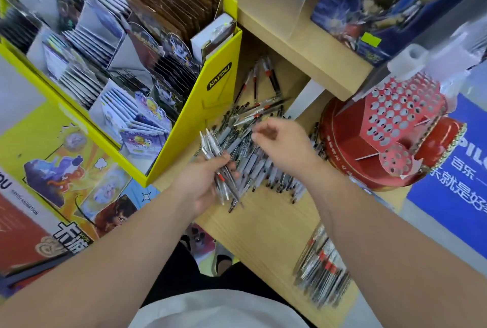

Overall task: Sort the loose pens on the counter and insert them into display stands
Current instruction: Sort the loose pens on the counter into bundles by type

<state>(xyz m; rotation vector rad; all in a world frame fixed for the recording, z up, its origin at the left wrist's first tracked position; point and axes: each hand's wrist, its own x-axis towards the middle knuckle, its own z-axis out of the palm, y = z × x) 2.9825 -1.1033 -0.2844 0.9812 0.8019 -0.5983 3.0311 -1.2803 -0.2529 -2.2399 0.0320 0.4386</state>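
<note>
My left hand [205, 185] grips a bundle of pens [210, 145], probably kept together as one sorted batch for the stand. My right hand [282, 143] hovers over the loose pile [250, 164] on the counter [263, 235], fingers bent and blurred, so I can't tell if it pinches a pen. The pile lies just under the right hand, beside the left. The red holed display stand [395, 116] is near, on the right.

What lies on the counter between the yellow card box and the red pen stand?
In the head view, a pile of loose pens lies there, and the right hand hovers over it.
</note>
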